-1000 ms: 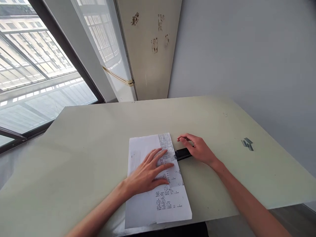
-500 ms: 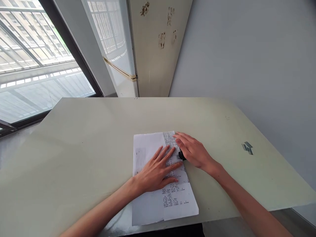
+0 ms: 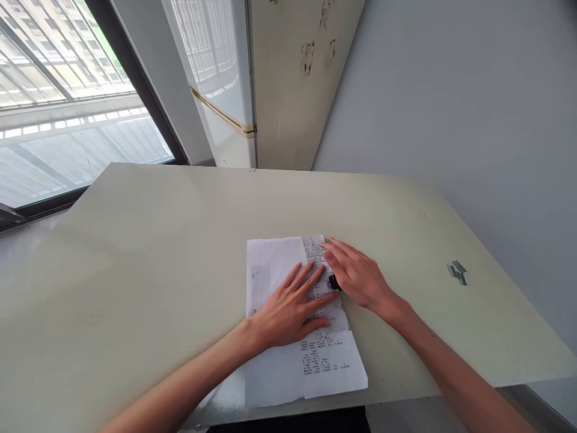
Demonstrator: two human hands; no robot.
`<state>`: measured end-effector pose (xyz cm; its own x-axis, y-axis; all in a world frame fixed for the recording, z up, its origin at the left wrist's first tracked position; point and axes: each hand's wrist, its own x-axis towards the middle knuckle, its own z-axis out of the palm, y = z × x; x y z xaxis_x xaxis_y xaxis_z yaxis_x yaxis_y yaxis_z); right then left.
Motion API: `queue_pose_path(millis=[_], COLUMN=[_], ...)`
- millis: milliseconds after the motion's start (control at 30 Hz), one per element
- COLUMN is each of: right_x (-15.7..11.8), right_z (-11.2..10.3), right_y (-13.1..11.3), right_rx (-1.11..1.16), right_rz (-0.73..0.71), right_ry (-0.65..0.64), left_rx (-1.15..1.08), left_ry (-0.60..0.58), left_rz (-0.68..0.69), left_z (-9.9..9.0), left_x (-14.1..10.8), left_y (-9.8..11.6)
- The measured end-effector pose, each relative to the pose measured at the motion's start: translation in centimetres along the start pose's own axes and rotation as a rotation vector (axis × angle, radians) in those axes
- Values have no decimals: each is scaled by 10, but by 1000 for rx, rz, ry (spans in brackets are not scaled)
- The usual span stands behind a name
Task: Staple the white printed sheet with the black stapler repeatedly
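Printed paper sheets [image 3: 276,385] lie on the table, blank on their left part and covered with small text on the right. My left hand [image 3: 288,313] rests flat on them with its fingers spread. A black clip [image 3: 333,282] sits at the right edge of the sheets. My right hand [image 3: 356,270] lies over that edge beside the clip, its fingers stretched toward the upper right corner and its thumb near the paper. Part of the clip is hidden by the right hand. Nothing shows in either hand's grip.
The pale table [image 3: 135,258] reaches to a grey wall [image 3: 451,90] at the right. Small dark strips [image 3: 458,272] are on its right side. Behind it stands a refrigerator [image 3: 288,108] with a gold-coloured handle, and a window [image 3: 67,108] is at the left.
The view has shifted slightly. Both hands keep nearly the same place on the sheets, and a little more of the clip shows beside the right hand.
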<state>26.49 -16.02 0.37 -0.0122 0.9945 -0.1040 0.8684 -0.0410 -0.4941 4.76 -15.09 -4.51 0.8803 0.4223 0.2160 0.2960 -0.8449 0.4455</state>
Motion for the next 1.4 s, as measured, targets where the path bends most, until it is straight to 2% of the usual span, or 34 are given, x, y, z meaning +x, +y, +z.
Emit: queue_pose_path(millis=[467,867,1233,1400], right_x=[1,-1,0,2], right_z=[4,-8,1,2], right_y=[-2,8,2,-4], right_rx=[-73,128,23,-46], right_rz=[10,15,38,35], right_ry=[7,-22,0,17], left_rx=[-14,-16,3,-8], left_ry=[14,29,-12,14], left_rz=[-10,-17,-37,-35], left_z=[5,8,4,7], left_x=[0,-2,-1,-1], left_y=[2,1,5,4])
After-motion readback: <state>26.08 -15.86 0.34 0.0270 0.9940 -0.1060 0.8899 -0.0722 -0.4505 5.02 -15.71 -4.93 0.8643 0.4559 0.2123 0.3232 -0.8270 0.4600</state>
